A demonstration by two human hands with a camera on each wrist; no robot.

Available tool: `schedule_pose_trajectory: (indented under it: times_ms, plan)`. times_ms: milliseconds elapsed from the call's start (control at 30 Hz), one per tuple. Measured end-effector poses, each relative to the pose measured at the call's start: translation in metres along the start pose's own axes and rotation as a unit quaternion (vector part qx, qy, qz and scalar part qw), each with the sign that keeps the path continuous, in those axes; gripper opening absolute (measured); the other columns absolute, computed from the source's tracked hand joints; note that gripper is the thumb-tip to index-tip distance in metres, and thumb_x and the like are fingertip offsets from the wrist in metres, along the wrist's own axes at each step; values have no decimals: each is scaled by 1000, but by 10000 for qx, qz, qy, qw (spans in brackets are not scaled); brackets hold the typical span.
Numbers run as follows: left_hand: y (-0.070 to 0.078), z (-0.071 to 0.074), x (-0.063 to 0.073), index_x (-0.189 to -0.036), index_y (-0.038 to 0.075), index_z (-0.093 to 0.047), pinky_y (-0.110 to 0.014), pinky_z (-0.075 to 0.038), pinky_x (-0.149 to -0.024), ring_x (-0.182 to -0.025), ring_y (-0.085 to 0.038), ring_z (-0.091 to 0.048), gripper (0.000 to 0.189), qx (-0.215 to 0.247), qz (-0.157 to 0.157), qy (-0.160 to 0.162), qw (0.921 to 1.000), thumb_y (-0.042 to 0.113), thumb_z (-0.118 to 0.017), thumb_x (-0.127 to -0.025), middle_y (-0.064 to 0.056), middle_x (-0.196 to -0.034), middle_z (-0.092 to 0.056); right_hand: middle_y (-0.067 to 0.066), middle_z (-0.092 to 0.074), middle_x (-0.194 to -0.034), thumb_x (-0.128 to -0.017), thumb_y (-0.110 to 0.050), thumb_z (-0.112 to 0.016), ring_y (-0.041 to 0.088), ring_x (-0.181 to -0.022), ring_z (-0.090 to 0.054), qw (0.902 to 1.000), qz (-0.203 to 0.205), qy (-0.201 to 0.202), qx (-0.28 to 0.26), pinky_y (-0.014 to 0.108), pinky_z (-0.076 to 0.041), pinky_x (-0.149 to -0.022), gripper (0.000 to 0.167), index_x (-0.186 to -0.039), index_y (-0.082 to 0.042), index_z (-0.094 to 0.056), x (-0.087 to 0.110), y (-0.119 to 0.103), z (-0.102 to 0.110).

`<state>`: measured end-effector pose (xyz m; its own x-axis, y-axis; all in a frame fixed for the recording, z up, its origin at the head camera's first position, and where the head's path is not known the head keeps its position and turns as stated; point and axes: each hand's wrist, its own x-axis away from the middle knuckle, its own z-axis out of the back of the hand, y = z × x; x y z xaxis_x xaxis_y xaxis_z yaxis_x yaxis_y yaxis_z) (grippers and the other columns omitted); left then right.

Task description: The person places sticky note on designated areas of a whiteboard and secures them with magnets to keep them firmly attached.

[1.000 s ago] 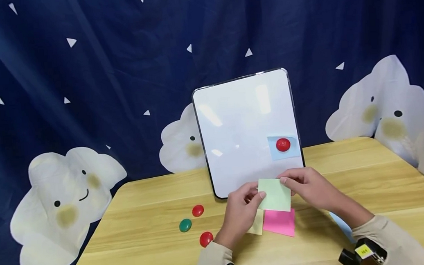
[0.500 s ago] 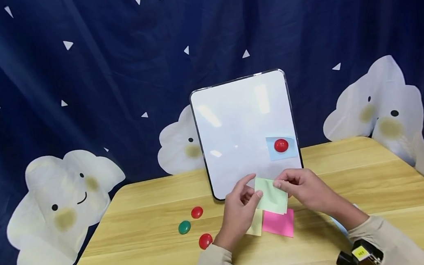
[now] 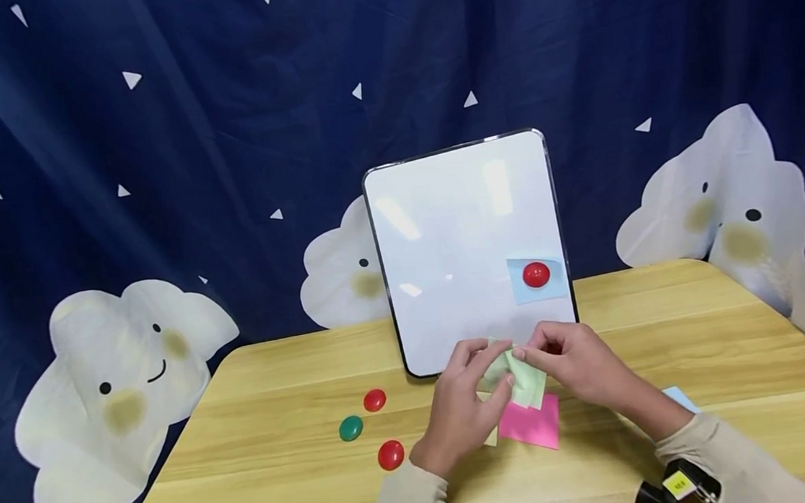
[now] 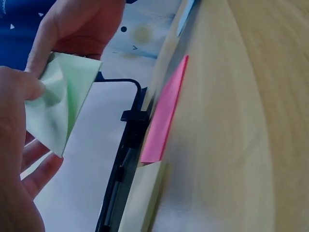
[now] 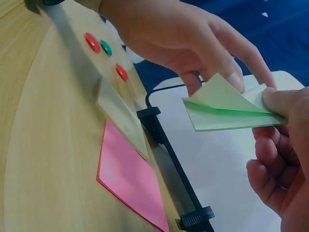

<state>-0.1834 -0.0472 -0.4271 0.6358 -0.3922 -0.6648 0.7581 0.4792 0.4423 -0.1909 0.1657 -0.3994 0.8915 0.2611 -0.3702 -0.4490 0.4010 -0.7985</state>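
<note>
Both hands hold pale green sticky notes (image 3: 529, 383) above the table, in front of the whiteboard (image 3: 465, 239). The left hand (image 3: 458, 403) grips the notes from the left, thumb on the near face and fingers at the back and top. At the upper right, the right hand (image 3: 581, 360) pinches the edge between thumb and fingertips. In the right wrist view the top green sheet (image 5: 219, 96) bows up from the layer beneath, leaving a darker green gap. Below lie pink sticky notes (image 3: 530, 426) and pale yellow notes (image 5: 120, 116), the latter mostly hidden by the left hand in the head view.
A red magnet (image 3: 536, 275) holds a light blue note (image 3: 526, 293) on the whiteboard. Left on the wooden table (image 3: 269, 448) lie a green magnet (image 3: 351, 428) and two red magnets, one nearer (image 3: 391, 455). Blue notes (image 3: 681, 398) lie beyond the right forearm.
The green notes went from flat to buckled, their top sheet bending away. The left hand has shifted right, its fingers coming over the notes toward the right hand's fingertips.
</note>
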Motion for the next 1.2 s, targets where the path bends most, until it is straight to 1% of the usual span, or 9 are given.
schedule_pose_trajectory:
  times_ms: [133, 267, 433, 567, 767, 900, 1000, 1100, 1200]
  plan:
    - [0, 2, 0, -125, 16, -68, -22, -54, -79, -99, -13, -64, 29, 452, -38, -102, 9989, 18, -68, -96, -6, -129, -57, -2, -48, -63, -90, -28, -76, 15, -59, -46, 9995, -119, -239, -165, 26, -38, -51, 29, -71, -16, -59, 0, 0, 8]
    - [2, -1, -1, -112, 9, -71, -16, -53, -75, -98, -9, -63, 17, 912, -159, -371, 9950, 15, -69, -96, -5, -124, -59, 0, -49, -64, -90, -22, -76, 17, -60, -49, 9976, -89, -465, -499, 27, -40, -49, 30, -68, -14, -57, 1, 7, 15]
    - [3, -5, -1, -97, 10, -71, -12, -51, -70, -99, -3, -60, 5, 1026, -279, -588, 9926, 14, -70, -96, 2, -114, -62, -2, -47, -62, -98, -21, -67, 18, -57, -51, 9953, -137, -659, -693, 27, -40, -46, 36, -66, -12, -53, 1, 17, 19]
    - [3, -5, -1, -94, 10, -70, -17, -53, -70, -99, -6, -60, 6, 1374, -21, -383, 9898, 15, -68, -97, 1, -116, -61, -1, -50, -65, -102, -23, -60, 18, -60, -53, 9938, -193, -842, -696, 27, -42, -49, 34, -71, -12, -58, -1, 20, 22]
    - [4, -1, -2, -97, 10, -70, -25, -56, -72, -98, -9, -62, 8, 1838, 597, 26, 9811, 17, -67, -98, 3, -114, -62, 8, -67, -82, -101, -18, -60, 20, -74, -61, 9846, -103, -1482, -917, 30, -53, -62, 16, -94, -9, -71, -2, 22, 27]
    - [4, -1, -2, -95, 10, -71, -26, -56, -72, -101, -11, -62, 6, 1839, 610, 51, 9810, 15, -69, -96, -1, -124, -60, 8, -67, -82, -101, -17, -59, 21, -74, -61, 9798, -111, -1772, -917, 30, -53, -62, 16, -93, -9, -71, -3, 23, 27]
    - [3, -1, -2, -94, 9, -70, -25, -56, -76, -110, -14, -60, 3, 1699, 359, -52, 9848, 12, -71, -94, -4, -136, -55, 4, -62, -77, -102, -18, -58, 18, -73, -57, 9800, -170, -1795, -843, 26, -48, -61, 19, -88, -9, -68, -3, 22, 27]
    - [3, -1, -2, -95, 10, -70, -28, -52, -88, -119, -16, -54, 5, 1378, 68, -149, 9903, 10, -73, -91, 1, -140, -55, 2, -57, -74, -102, -17, -57, 16, -73, -53, 9800, -247, -1800, -815, 25, -44, -61, 20, -86, -8, -65, -3, 21, 27]
    - [3, 0, -2, -99, 12, -71, -33, -46, -97, -124, -14, -47, 10, 1043, -42, -153, 9944, 12, -75, -90, 8, -137, -57, 1, -54, -72, -102, -17, -58, 16, -71, -52, 9797, -323, -1806, -808, 25, -43, -60, 21, -86, -6, -64, -3, 21, 27]
